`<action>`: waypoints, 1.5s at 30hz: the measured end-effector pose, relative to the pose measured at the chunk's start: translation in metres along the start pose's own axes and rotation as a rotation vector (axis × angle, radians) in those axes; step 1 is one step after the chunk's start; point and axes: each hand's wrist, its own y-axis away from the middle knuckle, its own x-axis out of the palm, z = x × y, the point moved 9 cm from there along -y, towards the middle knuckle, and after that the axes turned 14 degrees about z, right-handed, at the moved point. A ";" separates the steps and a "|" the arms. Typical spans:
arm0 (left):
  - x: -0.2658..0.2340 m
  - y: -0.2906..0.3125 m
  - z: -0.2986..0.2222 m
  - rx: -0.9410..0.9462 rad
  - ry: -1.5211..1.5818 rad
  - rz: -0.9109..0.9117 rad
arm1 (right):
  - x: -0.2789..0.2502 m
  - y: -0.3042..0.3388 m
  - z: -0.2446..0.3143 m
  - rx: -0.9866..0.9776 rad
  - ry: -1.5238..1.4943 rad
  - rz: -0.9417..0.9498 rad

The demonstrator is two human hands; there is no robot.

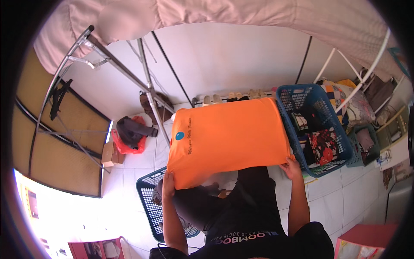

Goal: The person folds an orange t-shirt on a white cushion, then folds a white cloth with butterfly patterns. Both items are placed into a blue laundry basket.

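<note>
A bright orange printed cloth [228, 134], with a blue dot and dark script on its left part, lies spread over a flat, roughly rectangular surface in front of me. Its exact kind of garment or cover I cannot make out. At the near left corner, my left hand [168, 184] grips the cloth's edge. My right hand [293, 168] pinches the near right corner. Between the two hands the near edge hangs in a loose curve above my dark-clothed legs. What lies under the cloth is hidden.
Right of the cloth stands a blue laundry basket [340, 146] with folded clothes; a smaller green basket [360, 160] is beyond it. Another blue basket [148, 213] sits at my lower left. A metal folding frame [118, 64] rises at left. Shoes [211, 100] line the wall.
</note>
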 end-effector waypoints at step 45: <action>0.002 -0.157 -0.089 0.148 -0.223 0.021 | 0.161 -0.134 0.096 -0.480 1.741 -0.134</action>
